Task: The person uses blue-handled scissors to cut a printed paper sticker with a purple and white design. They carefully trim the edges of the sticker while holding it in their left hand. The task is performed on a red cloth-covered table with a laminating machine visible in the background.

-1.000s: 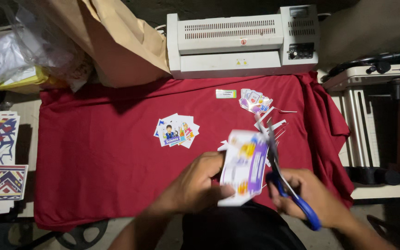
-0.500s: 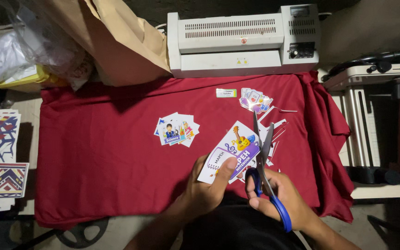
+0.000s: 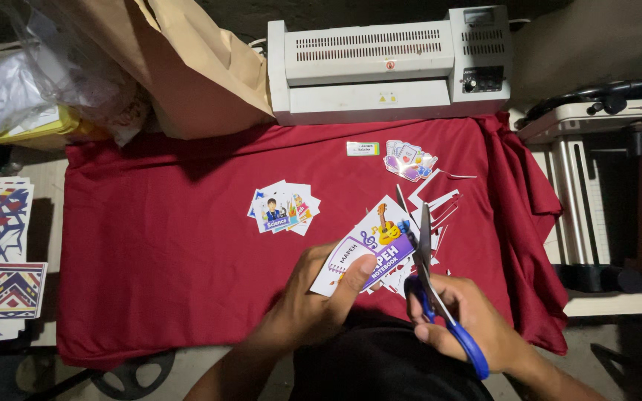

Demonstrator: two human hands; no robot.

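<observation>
Two hands work low in the frame: the left hand (image 3: 313, 304) pinches a laminated label card (image 3: 369, 249), now lowered flat toward the red cloth (image 3: 157, 245), while the right hand (image 3: 469, 319) grips blue-handled scissors (image 3: 432, 282), blades at the card's right edge.

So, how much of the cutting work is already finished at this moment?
Done: a pile of cut cards and a smaller pile lie on the red cloth, with white trimmings beside them. In hand: the left hand holds a purple printed label, and the right hand works blue-handled scissors at its edge. Uncut sheets left: none visible.
</observation>
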